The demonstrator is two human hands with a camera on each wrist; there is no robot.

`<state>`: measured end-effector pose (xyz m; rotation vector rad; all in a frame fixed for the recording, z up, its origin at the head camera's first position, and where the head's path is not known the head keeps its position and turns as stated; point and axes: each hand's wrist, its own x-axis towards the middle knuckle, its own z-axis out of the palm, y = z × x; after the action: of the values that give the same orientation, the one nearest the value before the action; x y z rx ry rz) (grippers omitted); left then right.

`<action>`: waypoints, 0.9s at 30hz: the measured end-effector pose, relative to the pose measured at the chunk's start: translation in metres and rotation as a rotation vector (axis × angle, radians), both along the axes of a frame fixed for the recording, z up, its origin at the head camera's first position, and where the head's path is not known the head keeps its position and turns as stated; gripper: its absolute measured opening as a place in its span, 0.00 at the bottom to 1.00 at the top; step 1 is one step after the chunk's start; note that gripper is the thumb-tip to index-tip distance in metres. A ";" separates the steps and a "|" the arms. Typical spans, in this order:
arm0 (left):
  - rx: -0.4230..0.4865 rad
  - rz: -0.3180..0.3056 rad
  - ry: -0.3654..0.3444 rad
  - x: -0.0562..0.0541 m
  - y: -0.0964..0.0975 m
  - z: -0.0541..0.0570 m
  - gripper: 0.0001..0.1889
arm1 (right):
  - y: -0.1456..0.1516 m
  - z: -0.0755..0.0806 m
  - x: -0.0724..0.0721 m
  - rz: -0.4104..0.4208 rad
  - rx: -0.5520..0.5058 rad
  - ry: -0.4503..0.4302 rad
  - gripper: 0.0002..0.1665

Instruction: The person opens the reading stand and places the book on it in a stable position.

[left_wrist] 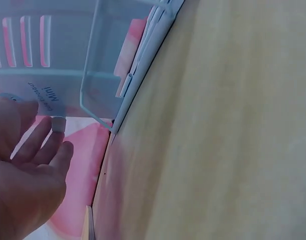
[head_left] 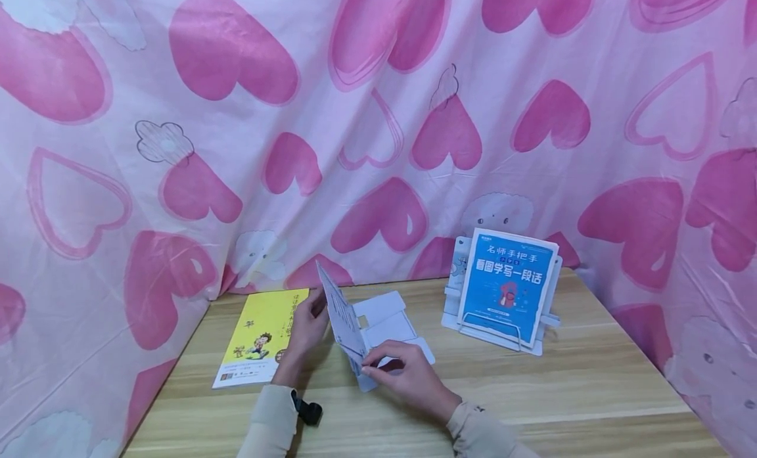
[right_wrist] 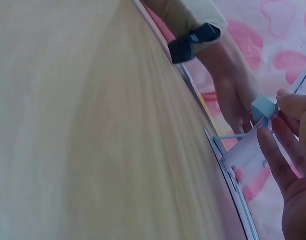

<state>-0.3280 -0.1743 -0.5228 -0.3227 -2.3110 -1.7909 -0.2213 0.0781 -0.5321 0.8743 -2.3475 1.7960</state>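
A pale blue folding book stand [head_left: 340, 310] stands part unfolded on the table, its slotted back panel raised and its base plates lying to the right. At the panel's left edge is my left hand [head_left: 307, 326], its thumb and fingers about the edge beside the "Mini" lettering in the left wrist view. My right hand [head_left: 411, 376] pinches the stand's near edge, by a small light blue tab [right_wrist: 263, 107] in the right wrist view. A wire page holder [left_wrist: 83, 90] crosses the panel's lower part. Some of the left fingers are hidden behind the panel in the head view.
A yellow book [head_left: 245, 340] lies flat at the left, partly behind my left forearm. To the right, a blue book [head_left: 508, 287] leans on a second book stand [head_left: 452, 300]. A pink heart-patterned curtain [head_left: 378, 149] hangs behind the wooden table [head_left: 591, 405].
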 end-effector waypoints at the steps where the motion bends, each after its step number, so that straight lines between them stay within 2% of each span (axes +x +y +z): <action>1: 0.001 -0.028 -0.012 0.002 0.000 0.000 0.28 | -0.003 0.000 0.001 0.004 0.000 0.007 0.07; 3: 0.001 -0.059 -0.028 0.003 0.001 -0.001 0.30 | -0.007 0.000 0.002 0.011 -0.003 0.028 0.06; 5: -0.005 -0.062 -0.031 0.005 0.001 0.000 0.31 | -0.009 0.000 0.003 0.016 -0.007 0.044 0.06; 11: 0.016 -0.008 0.042 0.011 0.000 0.004 0.31 | -0.013 0.000 0.004 0.015 -0.020 0.060 0.06; 16: 0.058 0.098 0.109 0.028 -0.005 0.020 0.27 | -0.013 0.001 0.002 0.018 0.002 0.056 0.07; 19: 0.041 0.128 0.180 0.041 -0.010 0.033 0.25 | -0.008 0.004 -0.001 0.011 0.038 0.011 0.10; 23: -0.054 0.084 0.282 0.058 -0.015 0.046 0.24 | 0.004 0.004 -0.014 -0.044 0.138 -0.039 0.13; 27: -0.168 0.012 0.324 0.072 -0.019 0.050 0.24 | 0.019 0.001 -0.030 -0.144 0.293 -0.038 0.16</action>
<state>-0.2561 -0.1931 -0.4727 -0.5766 -2.2248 -1.4181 -0.2512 0.0968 -0.5308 0.6801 -2.6664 1.4524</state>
